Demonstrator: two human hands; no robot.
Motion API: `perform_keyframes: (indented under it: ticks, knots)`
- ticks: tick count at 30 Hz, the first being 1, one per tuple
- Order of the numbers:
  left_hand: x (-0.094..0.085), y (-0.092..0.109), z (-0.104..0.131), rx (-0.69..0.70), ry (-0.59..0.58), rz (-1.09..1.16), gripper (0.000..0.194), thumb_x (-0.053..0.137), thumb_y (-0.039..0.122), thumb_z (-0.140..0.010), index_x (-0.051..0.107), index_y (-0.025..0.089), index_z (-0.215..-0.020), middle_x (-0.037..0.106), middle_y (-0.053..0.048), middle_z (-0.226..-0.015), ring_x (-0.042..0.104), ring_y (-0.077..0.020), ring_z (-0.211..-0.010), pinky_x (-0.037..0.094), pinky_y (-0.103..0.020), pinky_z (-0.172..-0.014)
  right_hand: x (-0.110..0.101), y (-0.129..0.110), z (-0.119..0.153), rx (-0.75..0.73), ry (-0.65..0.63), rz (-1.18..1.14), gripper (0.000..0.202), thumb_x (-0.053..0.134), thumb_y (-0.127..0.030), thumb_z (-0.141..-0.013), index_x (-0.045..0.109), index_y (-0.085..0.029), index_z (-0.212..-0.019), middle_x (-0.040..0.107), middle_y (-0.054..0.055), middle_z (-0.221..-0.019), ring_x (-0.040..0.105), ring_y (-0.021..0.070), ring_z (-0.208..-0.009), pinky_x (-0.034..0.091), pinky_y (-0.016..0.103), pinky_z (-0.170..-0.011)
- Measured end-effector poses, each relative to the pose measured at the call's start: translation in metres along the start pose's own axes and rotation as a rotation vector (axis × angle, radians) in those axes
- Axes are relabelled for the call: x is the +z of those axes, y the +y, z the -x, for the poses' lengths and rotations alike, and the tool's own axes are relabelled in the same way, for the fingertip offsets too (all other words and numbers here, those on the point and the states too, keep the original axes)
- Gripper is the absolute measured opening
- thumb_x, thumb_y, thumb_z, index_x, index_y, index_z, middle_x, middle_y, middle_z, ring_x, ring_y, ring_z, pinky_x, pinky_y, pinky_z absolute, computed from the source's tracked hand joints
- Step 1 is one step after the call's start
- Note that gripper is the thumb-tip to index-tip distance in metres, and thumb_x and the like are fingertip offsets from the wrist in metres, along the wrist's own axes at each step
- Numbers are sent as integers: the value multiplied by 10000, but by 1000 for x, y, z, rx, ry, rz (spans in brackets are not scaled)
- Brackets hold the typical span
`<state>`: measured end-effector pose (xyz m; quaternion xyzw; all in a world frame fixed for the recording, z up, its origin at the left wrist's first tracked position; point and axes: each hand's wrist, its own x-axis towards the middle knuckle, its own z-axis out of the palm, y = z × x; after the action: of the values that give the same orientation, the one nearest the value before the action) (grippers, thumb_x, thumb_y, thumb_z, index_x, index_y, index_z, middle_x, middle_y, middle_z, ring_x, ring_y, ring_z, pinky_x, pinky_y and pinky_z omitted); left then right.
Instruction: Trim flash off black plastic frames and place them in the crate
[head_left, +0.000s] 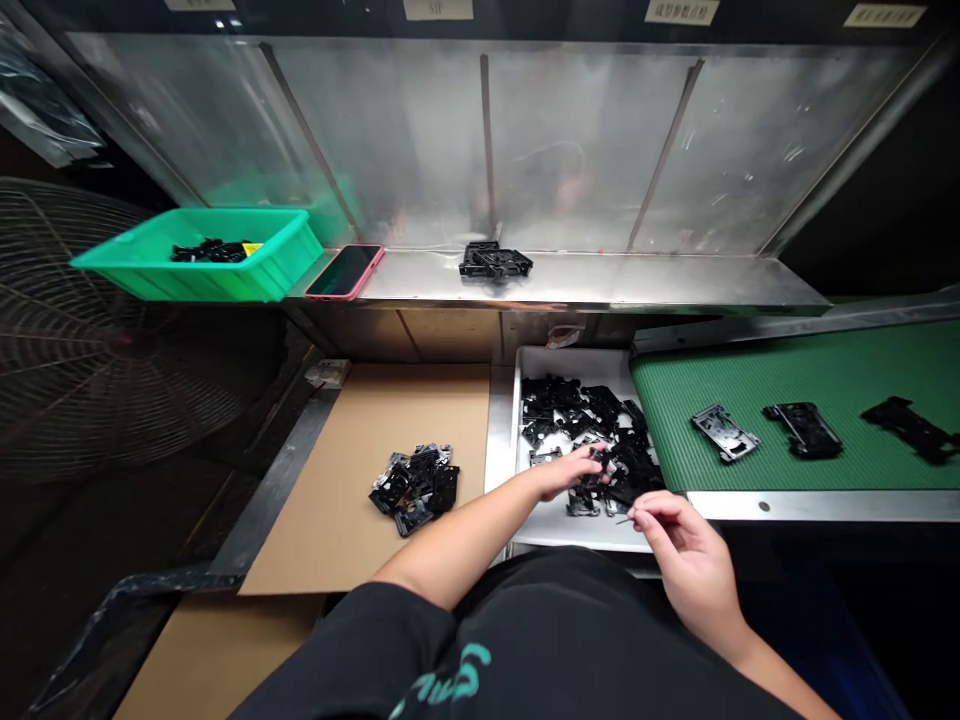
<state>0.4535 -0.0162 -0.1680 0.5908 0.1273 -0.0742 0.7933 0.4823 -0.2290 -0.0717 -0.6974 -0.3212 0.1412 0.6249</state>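
Black plastic parts [555, 400] lie heaped in a white tray [518, 420] in front of me. My left hand [574, 470] reaches into the tray, its fingertips at a black part; whether it grips that part is hard to tell. Over the tray's front right corner, my right hand [679, 550] pinches a small thin dark piece [624, 520] between thumb and fingers. To the left, a small pile of black parts [417, 487] sits on a cardboard sheet [337, 480].
At the right, a green conveyor belt [750, 390] carries several black parts [804, 430]. Beyond, a metal shelf [615, 282] holds a green bin [202, 275], a phone [346, 271] and black frames [495, 262]. A large fan [112, 340] stands at the left.
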Motion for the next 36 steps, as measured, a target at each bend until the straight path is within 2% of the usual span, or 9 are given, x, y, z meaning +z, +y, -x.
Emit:
perform_keyframes:
  ticks: [4, 9, 16, 21, 24, 29, 33, 36]
  knots:
    - [20, 14, 61, 4, -134, 361, 827, 437, 759, -841, 533, 231, -1470, 712, -158, -1293, 723, -329, -1096, 532, -520, -975, 7, -9, -6, -24, 19, -44, 95, 720, -311, -998, 715, -244, -932, 709, 67, -947, 685, 227, -915, 600, 358, -831]
    - [42, 24, 111, -3, -157, 795, 834, 401, 813, -891, 576, 228, -1459, 738, -138, -1248, 730, -302, -1006, 512, -486, -961, 21, -19, -5, -76, -77, -125, 45, 701, -274, -1009, 705, -258, -967, 691, 70, -977, 695, 227, -905, 598, 346, -733]
    - [51, 36, 154, 57, -86, 897, 874, 271, 855, -943, 633, 190, -1378, 744, -172, -1226, 751, -348, -1000, 533, -502, -925, 38, -28, 4, -166, -111, -127, 22, 714, -265, -998, 717, -257, -978, 711, 83, -1000, 694, 239, -926, 607, 390, -804]
    - [59, 30, 176, 99, 17, 905, 845, 236, 838, -968, 669, 186, -1286, 759, -152, -1105, 748, -307, -939, 555, -485, -915, 56, -38, 7, -261, -207, -181, 60, 694, -238, -1006, 741, -270, -988, 740, 73, -987, 731, 251, -952, 613, 413, -850]
    - [62, 22, 185, 98, 46, 935, 843, 255, 854, -961, 707, 167, -1145, 768, -148, -984, 732, -284, -875, 557, -455, -880, 68, -42, 7, -291, -243, -178, 64, 694, -238, -1007, 746, -271, -989, 752, 74, -979, 732, 259, -973, 606, 416, -860]
    - [68, 18, 196, 70, 106, 979, 852, 188, 826, -980, 742, 178, -988, 765, -162, -905, 733, -292, -879, 566, -444, -870, 80, -44, 9, -257, -248, -153, 54, 717, -278, -1001, 756, -258, -970, 741, 72, -953, 706, 240, -935, 595, 386, -831]
    - [72, 20, 202, 93, 98, 959, 858, 120, 795, -998, 744, 210, -925, 776, -166, -956, 740, -312, -960, 565, -496, -939, 83, -45, 11, -184, -247, -146, 81, 737, -314, -991, 763, -249, -949, 743, 69, -952, 704, 231, -922, 591, 378, -836]
    - [72, 18, 202, 98, 85, 938, 845, 171, 839, -972, 742, 219, -932, 785, -164, -1006, 743, -322, -1007, 569, -515, -967, 83, -44, 13, -128, -257, -152, 104, 750, -342, -981, 768, -245, -947, 749, 69, -963, 710, 231, -913, 588, 382, -842]
